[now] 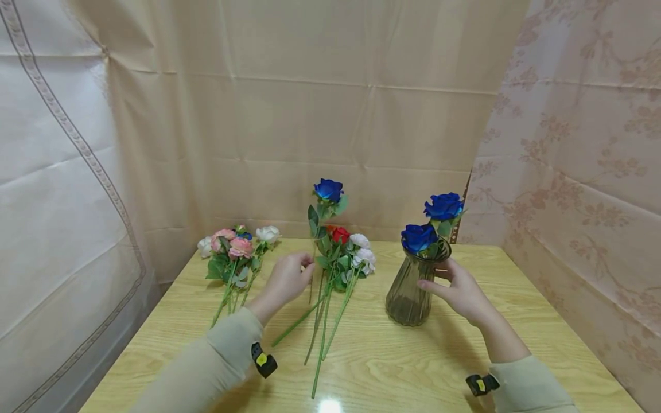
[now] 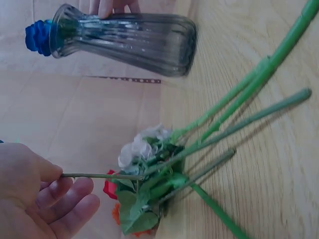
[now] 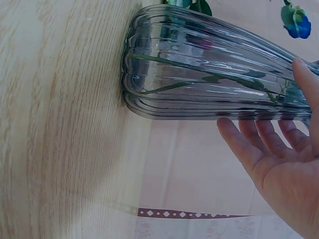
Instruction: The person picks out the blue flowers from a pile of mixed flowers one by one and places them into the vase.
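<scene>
My left hand [image 1: 288,280] pinches the thin stem [image 2: 99,176] of a blue rose [image 1: 328,190] between thumb and fingers, its bloom raised upright above the flowers in the middle. On the right, my right hand [image 1: 459,289] grips a ribbed, tinted glass vase [image 1: 410,292] near its neck, thumb on one side and fingers on the other. Two blue roses [image 1: 419,238] stand in this vase, their stems [image 3: 199,74] showing through the glass. The vase leans a little, with its base at the tabletop.
A middle bunch holds a red rose [image 1: 341,234], white flowers [image 1: 364,257] and something orange, with green stems [image 1: 324,344] reaching toward the near edge. Pink flowers [image 1: 240,248] and a white flower [image 1: 268,234] lie at left on the wooden table [image 1: 382,367]. Cloth curtains [image 1: 351,115] surround the back and sides.
</scene>
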{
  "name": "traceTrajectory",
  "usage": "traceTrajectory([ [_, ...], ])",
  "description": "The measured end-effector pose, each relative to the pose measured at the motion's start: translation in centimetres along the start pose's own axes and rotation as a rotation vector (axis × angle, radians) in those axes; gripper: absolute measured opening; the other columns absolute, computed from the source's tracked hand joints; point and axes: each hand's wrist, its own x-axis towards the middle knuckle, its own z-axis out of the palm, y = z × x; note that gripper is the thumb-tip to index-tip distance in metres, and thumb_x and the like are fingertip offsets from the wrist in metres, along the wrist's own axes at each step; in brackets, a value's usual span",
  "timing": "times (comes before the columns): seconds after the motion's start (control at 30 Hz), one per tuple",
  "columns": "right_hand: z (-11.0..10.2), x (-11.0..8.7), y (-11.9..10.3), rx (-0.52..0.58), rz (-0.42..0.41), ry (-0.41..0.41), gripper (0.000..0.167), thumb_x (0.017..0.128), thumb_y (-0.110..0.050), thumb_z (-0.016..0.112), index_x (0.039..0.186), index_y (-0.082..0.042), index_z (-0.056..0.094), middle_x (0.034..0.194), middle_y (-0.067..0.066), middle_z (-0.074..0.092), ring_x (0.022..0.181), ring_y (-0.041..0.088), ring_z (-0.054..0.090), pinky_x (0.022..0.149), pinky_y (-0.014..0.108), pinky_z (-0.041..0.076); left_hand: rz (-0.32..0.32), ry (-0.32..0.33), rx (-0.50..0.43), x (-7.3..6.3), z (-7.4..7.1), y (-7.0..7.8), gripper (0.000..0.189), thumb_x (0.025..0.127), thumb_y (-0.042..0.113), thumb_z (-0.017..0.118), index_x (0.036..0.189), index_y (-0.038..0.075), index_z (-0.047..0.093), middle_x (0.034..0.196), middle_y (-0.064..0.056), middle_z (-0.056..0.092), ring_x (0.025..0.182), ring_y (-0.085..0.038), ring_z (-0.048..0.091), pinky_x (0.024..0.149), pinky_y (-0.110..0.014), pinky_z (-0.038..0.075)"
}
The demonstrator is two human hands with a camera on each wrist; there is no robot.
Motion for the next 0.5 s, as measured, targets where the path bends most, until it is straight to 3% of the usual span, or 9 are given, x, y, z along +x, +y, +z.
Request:
traceTrajectory([
  [0.2,0.0,0.0,0.0,0.006,0.000,0.000,0.078,0.094,-0.034,0.076,0.156,-0.010,0.036,0.147,0.021,0.048,0.132,0.046,0.047,0.097,0.063,0.048,0.002,0.002,-0.065,-0.5,0.1,0.8,0.010,0.100,0.013,0.066,0.101,0.005,0.072,0.092,-0.004,0.071,0.064,-0.006,0.060,0.061,-0.029,0.053],
  [0.5,0.0,0.0,0.1,0.001,0.009,0.002,0.078,0.094,-0.035,0.076,0.155,-0.008,0.036,0.146,0.021,0.049,0.132,0.046,0.047,0.097,0.062,0.048,0.117,0.097,-0.100,-1.4,0.5,1.6,0.004,0.097,0.007,0.069,0.099,0.006,0.072,0.091,-0.003,0.071,0.068,-0.006,0.063,0.063,-0.029,0.055],
])
